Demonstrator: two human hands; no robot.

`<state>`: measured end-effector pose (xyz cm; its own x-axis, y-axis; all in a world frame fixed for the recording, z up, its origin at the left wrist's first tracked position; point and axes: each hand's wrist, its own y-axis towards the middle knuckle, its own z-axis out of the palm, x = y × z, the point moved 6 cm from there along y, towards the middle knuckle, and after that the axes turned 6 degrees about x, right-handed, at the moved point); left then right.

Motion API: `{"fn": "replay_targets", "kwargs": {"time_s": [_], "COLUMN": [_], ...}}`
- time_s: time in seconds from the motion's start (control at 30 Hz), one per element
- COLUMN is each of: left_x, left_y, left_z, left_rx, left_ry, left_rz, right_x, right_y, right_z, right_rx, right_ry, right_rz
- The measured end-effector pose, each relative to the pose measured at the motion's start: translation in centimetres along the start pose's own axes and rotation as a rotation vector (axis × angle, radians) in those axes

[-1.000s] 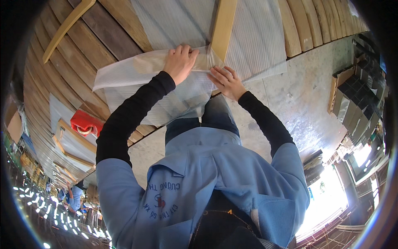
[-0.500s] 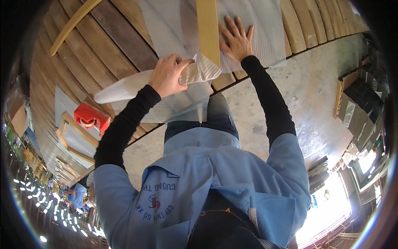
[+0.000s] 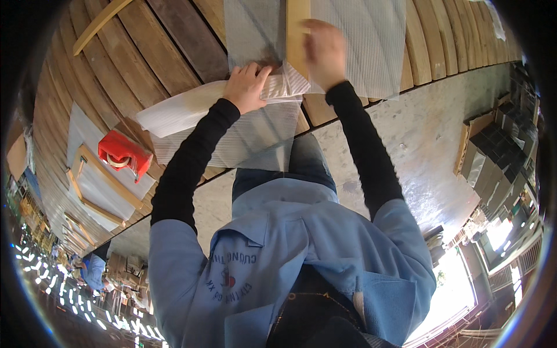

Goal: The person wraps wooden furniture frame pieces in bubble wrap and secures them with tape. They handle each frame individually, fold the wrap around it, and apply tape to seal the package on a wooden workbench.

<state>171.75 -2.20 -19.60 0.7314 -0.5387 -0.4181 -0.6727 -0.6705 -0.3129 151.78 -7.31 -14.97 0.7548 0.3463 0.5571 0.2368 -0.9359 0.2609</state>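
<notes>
My left hand [image 3: 248, 87] is closed around a piece wrapped in translucent white foam sheet [image 3: 180, 110], near the table's front edge. At its right end the wrap is folded around the near end of a yellowish wooden strip [image 3: 297, 40], which runs away from me. My right hand [image 3: 325, 52] is at the right side of this strip, over another part of the foam sheet [image 3: 371, 52]. Motion smears its fingers; they look bent, but whether they pinch anything is unclear.
The slatted wooden table [image 3: 168, 64] spans the far side. To the left are a red tape dispenser [image 3: 125, 155] and wooden frame pieces [image 3: 96, 200] on foam sheet. A curved wooden strip [image 3: 101, 26] lies farther back. Stacked boxes [image 3: 505, 145] stand on the floor to the right.
My right hand has lifted from lying flat on the foam sheet and moved left toward the wooden strip, its fingers now bent. My left hand keeps its hold on the wrapped piece.
</notes>
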Motion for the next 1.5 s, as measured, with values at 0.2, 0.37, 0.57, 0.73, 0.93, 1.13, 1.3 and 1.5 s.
{"fn": "replay_targets", "kwargs": {"time_s": [0.2,0.37,0.57,0.73,0.93,1.13,1.3,1.5], "left_x": [-0.3,1.8,4.8,3.7,-4.0,-8.6,-9.9,-9.9], "left_y": [-0.4,-1.7,-4.1,-2.9,0.1,0.5,1.9,1.2], "left_z": [-0.5,-1.5,-0.7,-2.2,-3.1,2.8,2.6,2.2], "left_rx": [-0.117,-0.223,-0.449,-0.339,-0.085,0.034,0.154,0.147], "left_ry": [0.01,-0.052,-0.229,-0.213,0.155,0.279,0.401,0.216], "left_rz": [0.0,0.031,-0.16,-0.314,-0.183,-0.494,-0.557,-0.557], "right_x": [5.5,8.2,6.2,2.7,-0.7,0.1,-1.7,-18.2], "right_y": [6.9,9.7,3.2,-4.5,-9.3,0.8,15.1,15.0], "right_z": [12.4,10.8,-0.1,-0.7,2.6,0.2,5.4,0.0], "right_rx": [0.51,1.067,0.679,0.651,0.557,0.252,0.083,-0.111], "right_ry": [-0.308,-0.654,-0.522,-0.36,-0.202,-0.2,-0.43,-0.116], "right_rz": [-0.741,-0.666,-0.785,-0.546,-0.283,-0.177,-0.082,0.706]}}
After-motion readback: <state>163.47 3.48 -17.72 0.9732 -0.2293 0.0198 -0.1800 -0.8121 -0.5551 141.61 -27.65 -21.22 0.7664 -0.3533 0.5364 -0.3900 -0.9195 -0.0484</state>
